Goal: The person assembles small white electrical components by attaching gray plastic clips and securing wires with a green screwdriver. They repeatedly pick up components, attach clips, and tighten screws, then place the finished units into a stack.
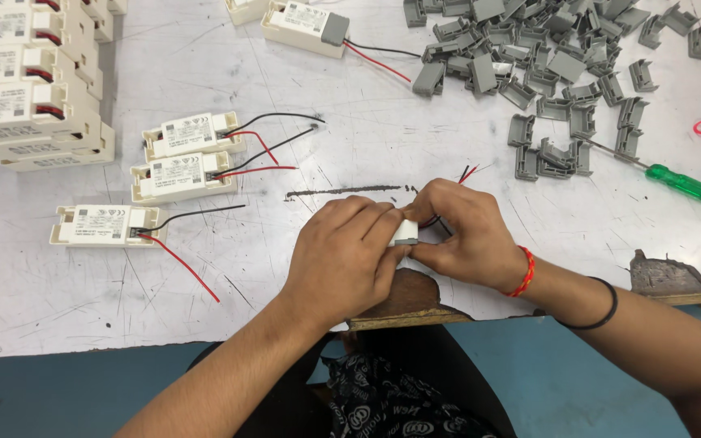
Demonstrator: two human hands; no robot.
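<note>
I am holding a small white box (pixel 404 233) between both hands at the near edge of the table (pixel 350 122), at about six o'clock. My left hand (pixel 346 255) is closing over it from nine o'clock and my right hand (pixel 464 235) is pinching its end from three o'clock, both equally near. Its long axis seems to be running left to right, though my fingers are hiding most of it. Its red and black wires (pixel 468 173) are trailing toward one o'clock. No container is showing; grey caps (pixel 545 73) are lying loose at one o'clock, a green screwdriver (pixel 675 181) at two.
</note>
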